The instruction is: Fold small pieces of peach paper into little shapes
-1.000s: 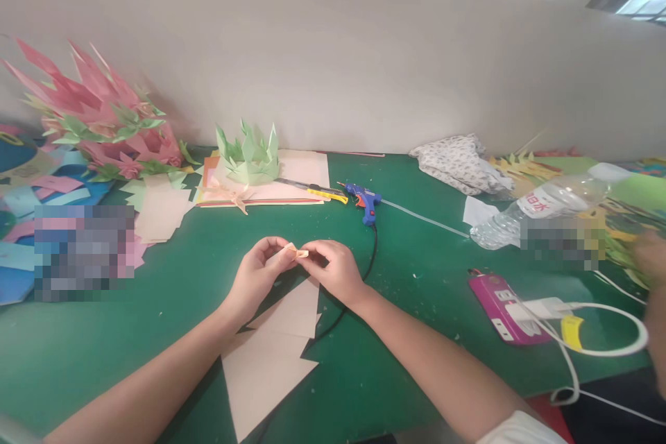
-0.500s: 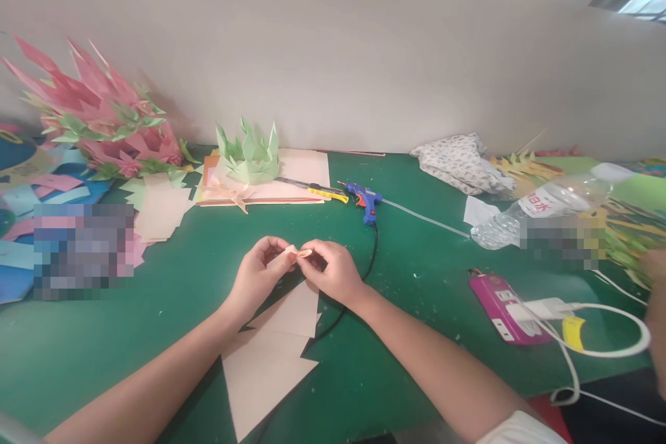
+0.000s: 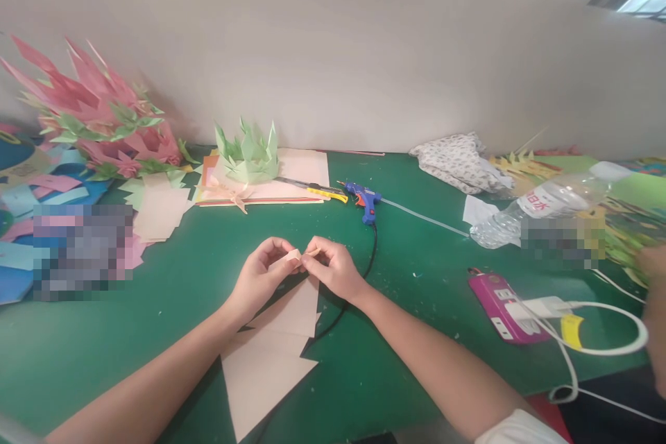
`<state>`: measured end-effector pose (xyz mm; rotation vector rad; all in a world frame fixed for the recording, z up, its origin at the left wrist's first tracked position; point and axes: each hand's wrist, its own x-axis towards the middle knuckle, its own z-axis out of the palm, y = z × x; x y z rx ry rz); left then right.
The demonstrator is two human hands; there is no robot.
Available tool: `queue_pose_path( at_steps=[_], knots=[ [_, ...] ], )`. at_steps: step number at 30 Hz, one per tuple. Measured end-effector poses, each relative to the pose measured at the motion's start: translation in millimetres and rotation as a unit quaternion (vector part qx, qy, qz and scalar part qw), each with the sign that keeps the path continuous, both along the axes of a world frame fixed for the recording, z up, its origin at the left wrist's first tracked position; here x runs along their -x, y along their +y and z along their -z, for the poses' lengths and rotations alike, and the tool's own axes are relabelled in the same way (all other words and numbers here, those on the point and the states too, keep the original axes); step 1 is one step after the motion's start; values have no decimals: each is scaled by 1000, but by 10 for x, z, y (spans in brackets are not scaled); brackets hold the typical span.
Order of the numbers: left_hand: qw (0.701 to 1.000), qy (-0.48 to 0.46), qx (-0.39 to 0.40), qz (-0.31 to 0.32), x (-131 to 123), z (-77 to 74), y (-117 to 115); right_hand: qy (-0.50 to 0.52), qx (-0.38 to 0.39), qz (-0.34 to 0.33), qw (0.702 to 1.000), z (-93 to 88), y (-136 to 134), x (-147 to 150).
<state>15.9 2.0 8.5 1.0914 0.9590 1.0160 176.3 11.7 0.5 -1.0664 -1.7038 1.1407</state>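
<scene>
My left hand [image 3: 266, 272] and my right hand [image 3: 336, 270] meet over the middle of the table, both pinching one small strip of pale peach paper [image 3: 292, 257]. Fingers cover part of the strip, and its far end sticks up past the right fingertips. Beneath my hands lie cut pieces of peach paper [image 3: 273, 374] with pointed edges, flat on the green table [image 3: 416, 354]. Beyond them rests a blue glue gun [image 3: 367, 201] with a glue stick in its back. A yellow-handled utility knife [image 3: 330, 194] is beside its nozzle.
A green paper crown [image 3: 250, 159] stands on stacked paper sheets [image 3: 304, 170]. Pink paper crowns [image 3: 119, 104] pile up at left. On the right are a plastic bottle [image 3: 541, 208], a purple power strip [image 3: 499, 305] with white cables, and another person's arm [image 3: 655, 298].
My fingers have shifted slightly along the small paper strip, and more of it shows above my left thumb. The table items stay where they were.
</scene>
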Motion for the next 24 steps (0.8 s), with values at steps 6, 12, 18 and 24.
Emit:
queue_pose_path(
  at_steps=[6, 12, 18, 24],
  knots=[
    [1000, 16, 12, 13, 19, 0, -19, 5, 21, 10, 1000, 36, 4, 4],
    [999, 24, 17, 12, 41, 46, 8, 18, 46, -14, 999, 52, 21, -20],
    [999, 35, 35, -6, 45, 52, 14, -25, 26, -2, 999, 47, 34, -37],
    [999, 43, 33, 2, 41, 9, -3, -42, 11, 9, 999, 59, 36, -19]
  ],
)
